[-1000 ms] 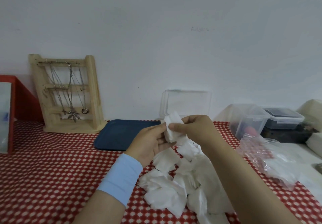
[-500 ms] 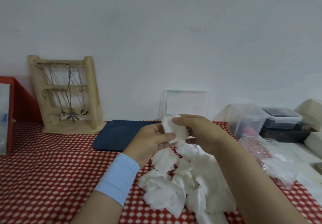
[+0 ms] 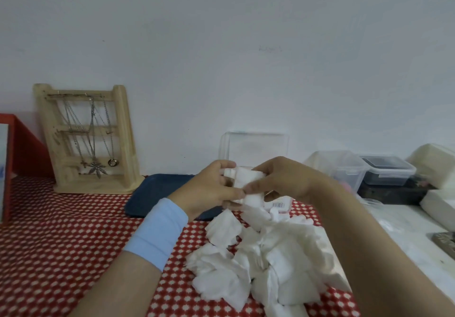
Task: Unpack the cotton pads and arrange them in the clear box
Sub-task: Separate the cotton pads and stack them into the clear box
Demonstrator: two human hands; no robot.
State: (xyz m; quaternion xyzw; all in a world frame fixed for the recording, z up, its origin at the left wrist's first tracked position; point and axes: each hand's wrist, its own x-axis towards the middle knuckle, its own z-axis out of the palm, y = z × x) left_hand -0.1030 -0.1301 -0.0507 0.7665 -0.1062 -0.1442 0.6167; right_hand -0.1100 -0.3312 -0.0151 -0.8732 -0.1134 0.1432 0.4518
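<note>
Both hands hold a small stack of white cotton pads (image 3: 246, 183) above the red dotted tablecloth. My left hand (image 3: 211, 188), with a light blue wristband, grips the stack from the left, thumb on top. My right hand (image 3: 280, 181) pinches it from the right. Below them lies a loose heap of cotton pads (image 3: 261, 255). The clear box (image 3: 253, 146) stands behind the hands against the wall, its lid up; its lower part is hidden by my hands.
A dark blue tray (image 3: 157, 191) lies left of the hands. A wooden necklace stand (image 3: 88, 139) leans on the wall, a red frame (image 3: 22, 149) at far left. Lidded plastic containers (image 3: 344, 169) and a dark box (image 3: 391, 188) sit right.
The hands have turned the held pads from upright to lying across, and squared them between both hands. The view has tilted slightly downward and left.
</note>
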